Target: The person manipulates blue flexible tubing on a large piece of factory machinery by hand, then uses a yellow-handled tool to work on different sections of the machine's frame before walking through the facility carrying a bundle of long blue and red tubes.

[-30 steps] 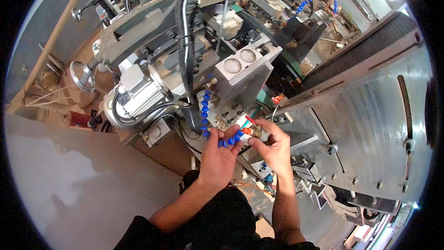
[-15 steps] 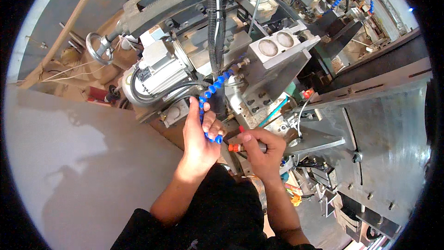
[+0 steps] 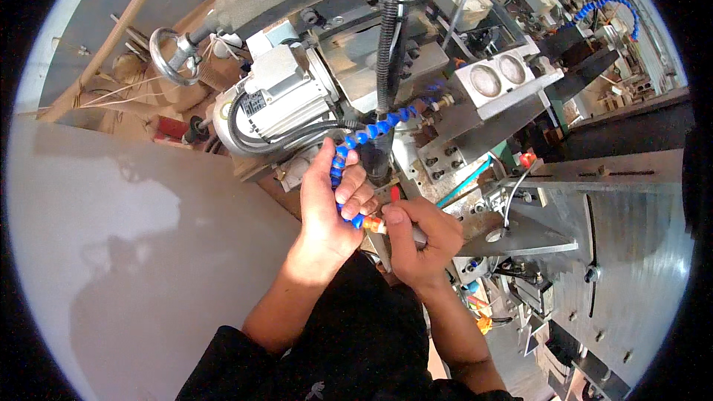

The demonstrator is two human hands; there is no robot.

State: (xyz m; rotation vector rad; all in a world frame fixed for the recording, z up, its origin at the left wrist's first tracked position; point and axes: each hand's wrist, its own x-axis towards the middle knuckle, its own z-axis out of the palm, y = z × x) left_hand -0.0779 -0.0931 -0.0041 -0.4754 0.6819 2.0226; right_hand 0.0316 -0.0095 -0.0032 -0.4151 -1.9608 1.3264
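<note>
A blue segmented coolant hose (image 3: pixel 371 133) bends down from a metal fitting on the machine. My left hand (image 3: pixel 330 197) is closed around its lower length, the thumb pointing up along the segments. My right hand (image 3: pixel 425 241) grips a small grey metal fitting (image 3: pixel 420 238) with an orange tip (image 3: pixel 373 224); a red piece (image 3: pixel 395 194), perhaps a lever, stands up beside the thumb. The orange tip meets the hose's free end just right of my left fingers; whether it is joined cannot be made out. My right palm hides most of the fitting.
A white electric motor (image 3: pixel 286 100) and a handwheel (image 3: pixel 174 58) are at the upper left. A block with two round recesses (image 3: pixel 499 78) stands beyond my hands. A large metal plate (image 3: pixel 631 230) fills the right side. A pale grey panel (image 3: pixel 148 252) lies at left.
The orange tip has come up against the hose's free end, closing the gap between my hands. The whole view has shifted, so the machine appears further right.
</note>
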